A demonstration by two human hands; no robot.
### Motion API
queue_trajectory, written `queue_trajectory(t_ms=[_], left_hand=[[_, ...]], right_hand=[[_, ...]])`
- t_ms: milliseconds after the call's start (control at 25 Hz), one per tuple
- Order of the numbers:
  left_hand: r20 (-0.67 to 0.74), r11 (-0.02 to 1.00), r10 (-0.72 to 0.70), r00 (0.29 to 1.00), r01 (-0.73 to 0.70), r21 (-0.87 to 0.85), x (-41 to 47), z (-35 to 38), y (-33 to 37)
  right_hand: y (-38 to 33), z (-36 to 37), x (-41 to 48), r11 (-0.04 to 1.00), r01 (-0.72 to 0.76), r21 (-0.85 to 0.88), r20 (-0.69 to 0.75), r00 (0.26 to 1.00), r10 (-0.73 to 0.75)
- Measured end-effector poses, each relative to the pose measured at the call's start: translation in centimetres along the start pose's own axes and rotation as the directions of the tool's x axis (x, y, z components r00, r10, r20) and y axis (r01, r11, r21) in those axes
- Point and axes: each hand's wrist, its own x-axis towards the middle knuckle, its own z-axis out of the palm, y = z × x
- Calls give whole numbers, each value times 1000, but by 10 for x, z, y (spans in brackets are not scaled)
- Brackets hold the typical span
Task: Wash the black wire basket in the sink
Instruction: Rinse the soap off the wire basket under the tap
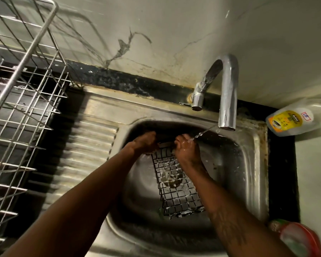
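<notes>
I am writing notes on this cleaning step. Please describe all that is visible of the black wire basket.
The black wire basket is an oblong grid of thin dark wire with square cells. White foam clings to its wires. It is held inside the sink, over the drain, which shows through the mesh. The left hand and the right hand both grip its far end. The water stream lands on the right hand, near that end.
</notes>
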Motion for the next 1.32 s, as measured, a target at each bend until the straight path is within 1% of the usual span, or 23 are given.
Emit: queue_trajectory(t_ms=[40,80,120,160,240,280,360,400,440,480,520,600,640,680,800,920,1040,1160,1200,1320], left_hand=[[39,1000,18,999,-18,-7,-1,-1,-3],[74,999,32,997,-30,-24,-2,-2,-7],[108,999,42,993,-39,-26,-3,-2,-9],[137,999,42,990,-42,-1,-3,-2,-10],[182,994,52,982,-69,87,-5,0,-7],[181,994,42,982,-59,89,-7,-1,-3],[142,986,73,987,-93,136,-6,0,8],[114,981,116,987,-132,145,-7,0,17],[100,978,144,985,-157,139,-7,2,25],[115,979,147,982,-161,125,-5,4,32],[149,979,142,979,-161,128,0,8,39],[193,975,131,972,-162,153,7,19,47],[202,964,142,969,-182,193,8,21,48],[194,956,153,969,-195,218,10,23,48],[99,934,203,974,-223,279,17,24,44],[28,949,245,969,-246,197,24,26,44],[22,952,274,961,-275,134,26,35,49],[51,970,237,970,-239,43,31,42,42],[69,975,212,975,-216,46,32,39,34],[106,996,90,990,-89,-17,32,26,7]], right_hand=[[0,-3,-2,1000,0,-2,-81,997,0],[2,-2,1,997,-12,-75,-92,996,5],[3,-2,5,992,-60,-107,-36,998,57],[2,-2,10,987,-97,-124,62,992,106],[4,-3,18,983,-88,-159,253,959,126],[8,-4,23,983,-103,-150,273,952,142],[17,-9,31,971,-202,-128,245,942,228],[20,-11,33,962,-235,-138,254,931,264],[31,-6,37,952,-279,-122,253,919,302],[36,-5,36,948,-306,-94,241,916,319],[31,-9,29,951,-306,-52,244,919,309],[27,-10,19,959,-281,-35,268,922,280],[22,-10,17,964,-266,-27,272,926,263],[22,-9,17,966,-255,-34,267,930,254],[20,-16,18,965,-260,-38,311,915,258],[24,-23,19,979,-186,-88,324,924,205],[22,-26,14,975,-91,-201,339,928,156],[27,-33,10,956,-145,-254,300,928,221],[28,-35,8,947,-148,-287,295,927,234],[35,-30,11,928,-189,-321,261,924,279]])
